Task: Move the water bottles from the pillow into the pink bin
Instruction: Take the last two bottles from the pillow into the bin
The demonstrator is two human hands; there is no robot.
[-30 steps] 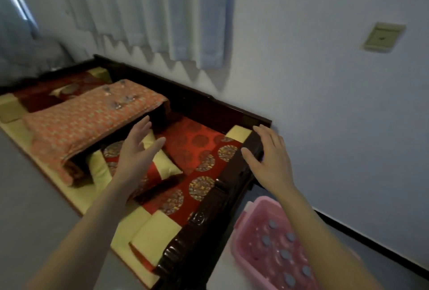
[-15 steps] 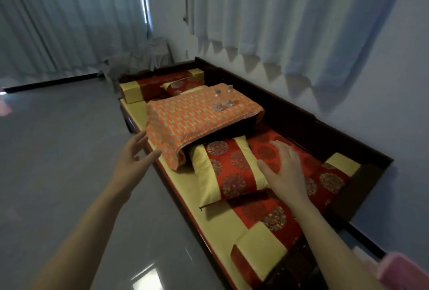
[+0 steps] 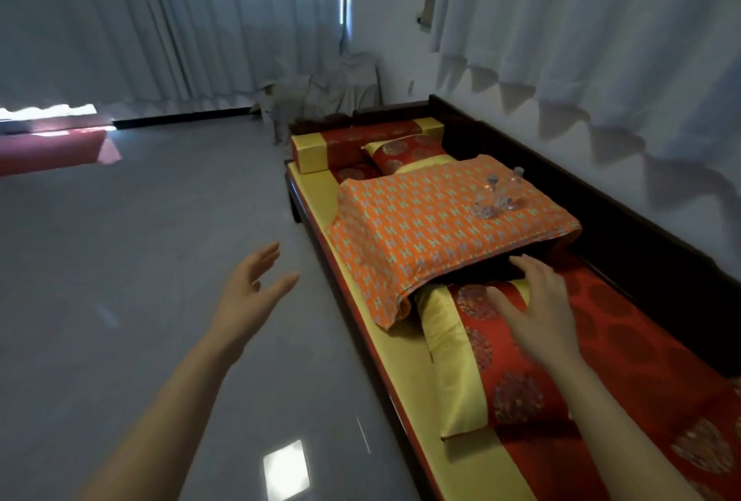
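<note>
Left hand [image 3: 250,292] is out over the grey floor [image 3: 120,280], fingers spread, holding nothing. Next over is the dark wooden daybed [image 3: 601,228] with its yellow and red cushions. Right hand [image 3: 537,308] hangs above the red and yellow cushion [image 3: 473,360], fingers apart and empty, fingertips right at the near edge of the orange patterned pillow [image 3: 433,228]. The water bottles [image 3: 499,195] sit on that pillow's far right corner, looks like two or three clear ones, too blurry to count
</note>
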